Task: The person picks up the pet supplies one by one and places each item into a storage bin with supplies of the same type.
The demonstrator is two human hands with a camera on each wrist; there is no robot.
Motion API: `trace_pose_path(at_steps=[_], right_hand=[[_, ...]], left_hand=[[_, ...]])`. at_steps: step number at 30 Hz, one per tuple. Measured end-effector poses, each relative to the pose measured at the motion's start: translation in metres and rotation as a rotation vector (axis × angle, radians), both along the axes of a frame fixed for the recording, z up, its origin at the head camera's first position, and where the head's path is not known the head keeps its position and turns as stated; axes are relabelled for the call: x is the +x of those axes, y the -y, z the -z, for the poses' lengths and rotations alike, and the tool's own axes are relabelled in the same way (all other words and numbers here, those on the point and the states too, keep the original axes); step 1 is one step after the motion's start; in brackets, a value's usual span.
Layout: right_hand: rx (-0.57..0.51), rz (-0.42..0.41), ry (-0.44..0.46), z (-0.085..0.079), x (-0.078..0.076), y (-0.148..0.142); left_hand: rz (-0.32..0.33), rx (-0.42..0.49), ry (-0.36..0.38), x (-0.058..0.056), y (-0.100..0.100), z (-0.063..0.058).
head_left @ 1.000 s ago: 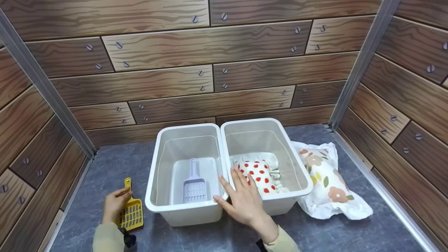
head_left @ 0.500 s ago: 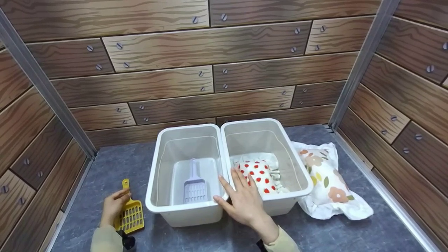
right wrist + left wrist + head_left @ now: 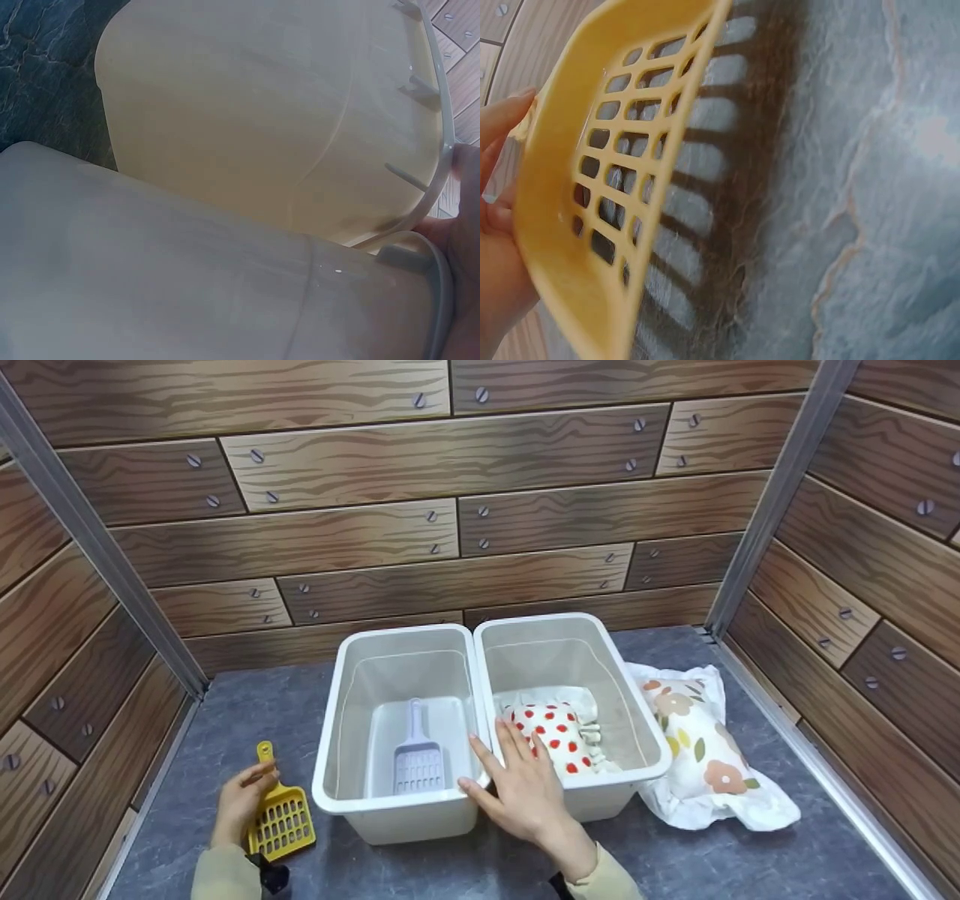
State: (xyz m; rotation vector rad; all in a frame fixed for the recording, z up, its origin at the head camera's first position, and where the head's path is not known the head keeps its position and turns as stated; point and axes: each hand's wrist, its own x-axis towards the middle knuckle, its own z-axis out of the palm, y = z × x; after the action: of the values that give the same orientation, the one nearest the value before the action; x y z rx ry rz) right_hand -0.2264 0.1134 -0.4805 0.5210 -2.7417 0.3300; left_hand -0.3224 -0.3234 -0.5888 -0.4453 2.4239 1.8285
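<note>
In the head view, my left hand [image 3: 241, 802] grips the handle of a yellow slotted litter scoop [image 3: 283, 823], left of the bins. The left wrist view shows the scoop's slotted head [image 3: 622, 157] tilted, its shadow falling on the table. My right hand [image 3: 525, 795] lies with straight, spread fingers over the front corners where two pale grey bins meet. In the left bin [image 3: 322, 765] lies a lilac slotted scoop [image 3: 418, 769]. A white cushion-like bundle with red spots [image 3: 553, 731] sits in the right bin [image 3: 651, 772], partly covered by my fingers.
A white bag-like pillow with printed flowers [image 3: 697, 742] lies against the right bin's outer side. Wood-patterned walls [image 3: 360, 532] with metal corner posts enclose the dark marbled table [image 3: 247, 697] at the back and both sides.
My left hand has shifted slightly left, and the yellow scoop has turned a little, its handle end swinging left. My right hand and the bins stay where they were.
</note>
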Motion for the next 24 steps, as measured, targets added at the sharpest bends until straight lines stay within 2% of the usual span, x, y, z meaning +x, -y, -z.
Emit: trace_pose_path(at_steps=[9,15,24], right_hand=[[-0.002,-0.004,0.018,-0.0014,-0.0005,0.0002],[-0.018,0.001,0.042,-0.0028,-0.0015,-0.0005],[-0.007,0.000,-0.019,-0.0017,-0.0017,-0.0012]], left_hand=[[-0.036,-0.009,0.007,-0.0011,0.0027,-0.0016],[-0.052,0.036,0.027,-0.0014,0.0041,-0.0042],[-0.097,0.055,-0.009,0.0013,0.0072,-0.0040]])
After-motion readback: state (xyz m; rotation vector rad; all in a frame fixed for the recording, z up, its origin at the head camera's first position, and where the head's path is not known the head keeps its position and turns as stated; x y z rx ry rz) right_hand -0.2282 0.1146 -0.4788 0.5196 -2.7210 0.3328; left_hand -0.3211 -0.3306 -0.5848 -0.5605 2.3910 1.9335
